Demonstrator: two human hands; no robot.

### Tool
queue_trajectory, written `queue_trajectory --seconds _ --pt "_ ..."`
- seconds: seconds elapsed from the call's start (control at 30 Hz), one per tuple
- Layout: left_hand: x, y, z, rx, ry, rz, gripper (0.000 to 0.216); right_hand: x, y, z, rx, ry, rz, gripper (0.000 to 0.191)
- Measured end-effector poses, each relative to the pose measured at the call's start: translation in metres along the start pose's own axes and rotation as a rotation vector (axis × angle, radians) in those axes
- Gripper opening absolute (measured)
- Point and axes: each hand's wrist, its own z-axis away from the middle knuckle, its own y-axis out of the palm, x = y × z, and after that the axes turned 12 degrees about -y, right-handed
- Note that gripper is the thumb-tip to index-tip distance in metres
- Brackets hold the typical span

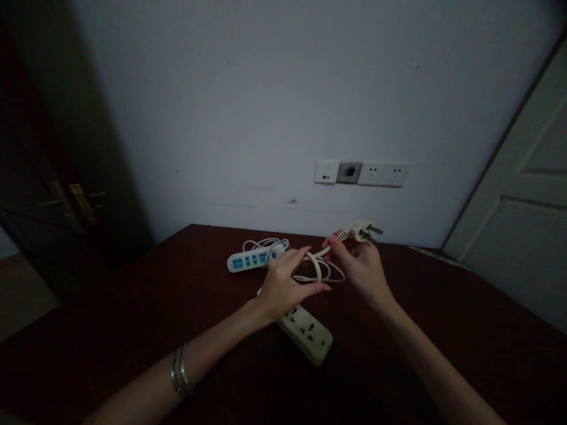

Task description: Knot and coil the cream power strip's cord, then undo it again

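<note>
My right hand is closed round a cream cable just behind its plug, which is raised with its pins pointing right. My left hand is curled over the looped part of the same cable, fingers closed on it. Below my left hand a cream power strip lies on the dark red table. A second power strip, white with blue sockets, lies farther back with its coiled white cord.
A row of wall sockets and a switch sits on the white wall just above the table's far edge. A dark door with a brass handle is at the left, a white door at the right.
</note>
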Motion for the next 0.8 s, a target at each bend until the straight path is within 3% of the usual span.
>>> queue_trajectory --seconds 0.3,0.6,0.7,0.8 --pt "-0.006 0.001 0.001 -0.012 0.001 -0.040 0.066 -0.025 0.014 0.015 0.063 0.130 -0.080 0.029" --pt "0.008 -0.001 -0.006 -0.014 -0.175 0.061 0.054 -0.016 0.013 0.016 0.125 0.256 -0.228 0.026" --pt "0.014 -0.001 -0.009 -0.017 -0.250 0.174 0.047 -0.010 0.006 0.011 0.210 0.216 -0.197 0.028" --pt "0.016 -0.002 -0.010 -0.010 -0.310 0.266 0.044 -0.007 -0.004 0.005 0.265 0.147 -0.138 0.044"
